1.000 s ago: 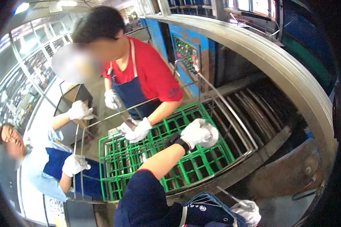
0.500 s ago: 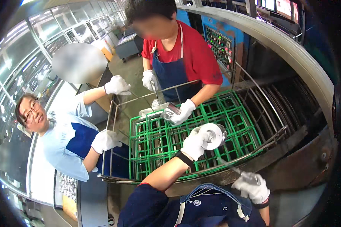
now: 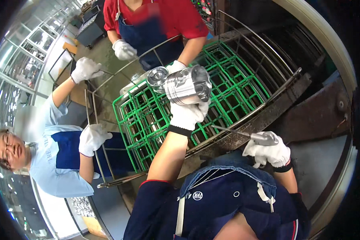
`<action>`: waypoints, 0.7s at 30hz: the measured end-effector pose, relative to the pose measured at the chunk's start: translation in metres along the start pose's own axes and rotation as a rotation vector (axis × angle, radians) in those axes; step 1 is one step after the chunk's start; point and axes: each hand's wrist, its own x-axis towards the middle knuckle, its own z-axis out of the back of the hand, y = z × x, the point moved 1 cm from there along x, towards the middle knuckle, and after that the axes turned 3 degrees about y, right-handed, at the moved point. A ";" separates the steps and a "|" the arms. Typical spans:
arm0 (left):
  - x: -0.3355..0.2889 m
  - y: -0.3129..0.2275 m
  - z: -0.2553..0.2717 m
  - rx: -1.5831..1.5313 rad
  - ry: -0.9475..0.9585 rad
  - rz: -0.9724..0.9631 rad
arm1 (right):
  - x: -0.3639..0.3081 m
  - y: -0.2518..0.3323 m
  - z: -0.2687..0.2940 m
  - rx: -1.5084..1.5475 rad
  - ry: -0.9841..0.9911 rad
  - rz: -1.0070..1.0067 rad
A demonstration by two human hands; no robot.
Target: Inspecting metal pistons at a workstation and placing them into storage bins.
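My left hand (image 3: 187,115), in a white knit glove, is raised over the green wire rack (image 3: 236,66). Its fingers are closed round a shiny metal piston (image 3: 182,88) with ring grooves, lying on its side in the grip. To the right, my gloved right hand (image 3: 274,154) is closed on a grey blow gun (image 3: 264,139). A thin nozzle extends from the gun toward the rack's near edge. Just beyond my piston, a co-worker in red has a second piston (image 3: 158,78) by a gloved hand (image 3: 176,66), partly hidden behind mine.
A steel-rod frame (image 3: 244,132) surrounds the divided green rack. On the left, another person in light blue (image 3: 60,160) holds the frame with both gloved hands. Dark machinery rails (image 3: 296,44) lie at the right. A grey cart (image 3: 92,30) stands far behind.
My left hand has turned the piston from end-on to sideways and raised it toward the co-worker's piston. The view has shifted. My right hand still holds the blow gun.
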 end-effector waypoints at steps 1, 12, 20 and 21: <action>0.006 0.005 -0.001 -0.008 0.012 0.039 | 0.001 -0.051 0.006 0.491 -0.292 0.115; 0.024 0.018 0.014 -0.039 0.161 0.106 | 0.031 0.013 0.006 -0.022 -0.240 0.256; -0.007 0.041 -0.017 0.136 -0.164 0.097 | 0.036 0.017 0.000 0.148 -0.184 0.116; -0.009 0.046 -0.023 0.189 -0.255 0.054 | 0.036 0.018 -0.003 0.155 -0.192 0.114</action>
